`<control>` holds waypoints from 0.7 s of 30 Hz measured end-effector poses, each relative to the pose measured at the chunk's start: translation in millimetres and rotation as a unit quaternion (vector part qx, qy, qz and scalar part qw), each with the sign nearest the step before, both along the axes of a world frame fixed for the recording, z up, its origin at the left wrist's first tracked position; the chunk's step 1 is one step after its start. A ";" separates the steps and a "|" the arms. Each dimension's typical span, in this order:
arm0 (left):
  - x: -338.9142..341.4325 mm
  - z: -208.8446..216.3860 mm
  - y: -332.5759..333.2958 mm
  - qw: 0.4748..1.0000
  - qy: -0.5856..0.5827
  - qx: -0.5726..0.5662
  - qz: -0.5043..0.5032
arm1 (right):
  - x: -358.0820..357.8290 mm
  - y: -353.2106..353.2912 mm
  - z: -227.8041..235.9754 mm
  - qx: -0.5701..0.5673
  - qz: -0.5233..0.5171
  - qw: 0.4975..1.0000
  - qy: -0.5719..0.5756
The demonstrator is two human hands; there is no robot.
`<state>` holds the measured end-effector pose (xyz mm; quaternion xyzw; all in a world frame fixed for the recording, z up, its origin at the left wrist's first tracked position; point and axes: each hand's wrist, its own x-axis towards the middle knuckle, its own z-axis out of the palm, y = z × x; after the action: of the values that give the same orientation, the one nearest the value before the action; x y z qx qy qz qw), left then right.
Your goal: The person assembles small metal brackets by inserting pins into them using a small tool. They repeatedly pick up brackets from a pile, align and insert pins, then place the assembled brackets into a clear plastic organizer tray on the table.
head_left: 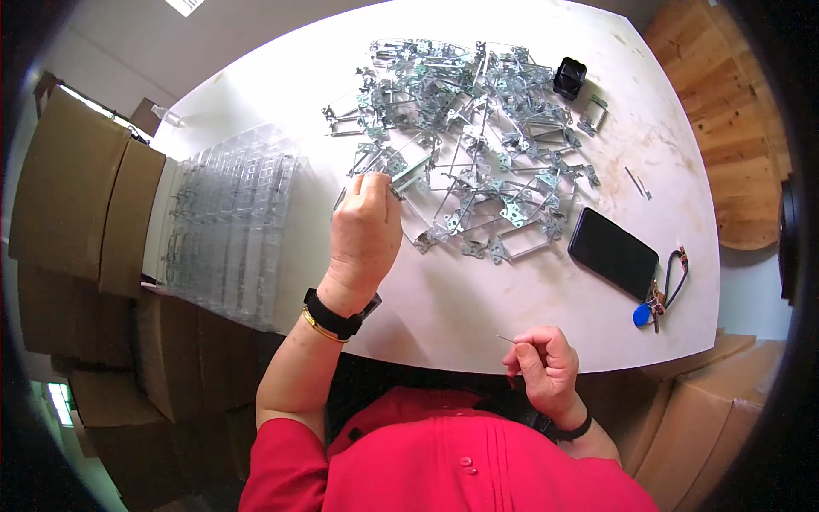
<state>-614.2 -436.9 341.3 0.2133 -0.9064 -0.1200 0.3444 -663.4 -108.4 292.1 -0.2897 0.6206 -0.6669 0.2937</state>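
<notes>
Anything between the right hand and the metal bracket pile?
Head view: bare tabletop between the right hand and bracket pile; only the thin pin it holds juts out leftward.

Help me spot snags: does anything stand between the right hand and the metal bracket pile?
Nothing visible: only white tabletop separates the right hand from the metal bracket pile; the smartphone lies farther right.

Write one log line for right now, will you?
left hand: at metal parts | right hand: pinching pin | phone: on table
</notes>
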 end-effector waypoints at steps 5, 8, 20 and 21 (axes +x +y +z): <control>9.9 5.8 -7.0 0.999 0.043 0.009 0.005 | 1.3 -1.1 0.9 0.005 -0.008 1.000 0.000; 18.7 -2.3 -13.4 0.996 0.031 0.088 0.011 | 1.6 -1.6 0.3 0.011 -0.009 1.000 0.008; 76.8 43.3 37.6 0.856 -0.066 0.512 -0.017 | 6.0 -5.4 1.1 0.013 -0.043 0.999 0.018; 85.6 40.4 41.2 0.838 -0.090 0.538 -0.026 | 6.3 -5.4 1.0 0.015 -0.045 0.999 0.019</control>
<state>-528.5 -395.7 381.7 0.3514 -0.7311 -0.5780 0.0895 -657.1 -113.8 293.0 -0.2690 0.6487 -0.6644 0.2559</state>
